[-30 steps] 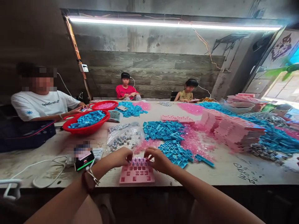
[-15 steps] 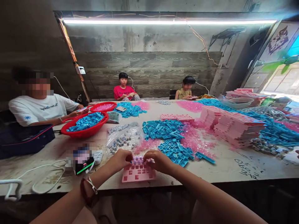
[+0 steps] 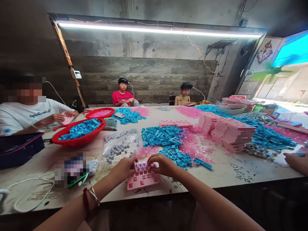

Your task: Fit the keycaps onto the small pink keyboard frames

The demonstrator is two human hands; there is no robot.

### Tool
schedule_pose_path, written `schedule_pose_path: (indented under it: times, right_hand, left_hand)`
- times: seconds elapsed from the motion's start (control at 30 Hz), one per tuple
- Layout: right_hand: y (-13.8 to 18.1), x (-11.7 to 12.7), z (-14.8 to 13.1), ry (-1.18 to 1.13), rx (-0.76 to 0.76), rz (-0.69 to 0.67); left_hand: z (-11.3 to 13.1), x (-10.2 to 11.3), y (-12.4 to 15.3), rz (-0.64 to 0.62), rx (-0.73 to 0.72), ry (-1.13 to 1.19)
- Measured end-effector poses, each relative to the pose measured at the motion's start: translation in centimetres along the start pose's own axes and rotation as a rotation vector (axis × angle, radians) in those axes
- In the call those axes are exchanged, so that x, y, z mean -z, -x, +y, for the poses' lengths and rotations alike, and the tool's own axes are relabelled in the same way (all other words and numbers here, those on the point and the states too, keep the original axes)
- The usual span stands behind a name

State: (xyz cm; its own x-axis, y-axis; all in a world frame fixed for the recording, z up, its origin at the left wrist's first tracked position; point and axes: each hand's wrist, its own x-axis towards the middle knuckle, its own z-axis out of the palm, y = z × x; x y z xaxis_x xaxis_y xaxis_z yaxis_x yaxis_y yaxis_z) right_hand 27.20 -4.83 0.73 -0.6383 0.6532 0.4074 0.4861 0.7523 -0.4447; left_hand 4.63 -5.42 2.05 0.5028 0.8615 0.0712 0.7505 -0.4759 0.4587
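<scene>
Plainly, from the head view, the pink tray (image 3: 148, 182) lies flat on the table (image 3: 207, 183) near its front edge, between the person's two hands. It sits roughly square to that edge, its wider side as seen running left to right; foreshortening hides which axis is truly longer. A row of small clear pieces (image 3: 143, 166) lines its far end, with bare square holes nearer the person. The left hand (image 3: 126, 167) is pinched nearly closed at the far left corner; whether it grips anything cannot be told. The right hand (image 3: 163, 164) curls at the row's right end, fingertips bent close to the thumb beside a clear piece, its grip unclear. Just beyond lies a blue pile (image 3: 176, 157), with a plastic bag (image 3: 122, 146) left of it. Compared with a second ago, the view has swung right, tipping tray and table edge alike; a co-worker's hand (image 3: 297, 163) shows more fully at the right.
</scene>
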Motion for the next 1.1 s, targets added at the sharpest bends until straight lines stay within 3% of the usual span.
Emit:
schedule_pose_path:
  times: [0.33, 0.53, 0.73, 1.1]
  right_hand:
    - [0.1, -0.2, 0.7, -0.065, 0.04, -0.002]
    - [0.0, -0.1, 0.6, -0.034, 0.035, 0.011]
    - [0.0, 0.4, 0.6, 0.011, -0.046, 0.005]
    - [0.1, 0.4, 1.1, -0.026, -0.03, 0.004]
  left_hand:
    - [1.4, 0.3, 0.6, -0.032, -0.018, -0.139]
    - [1.0, 0.4, 0.7, -0.068, 0.001, -0.03]
    - [1.4, 0.4, 1.0, -0.035, 0.01, -0.083]
    - [1.2, -0.1, 0.9, -0.017, -0.001, -0.115]
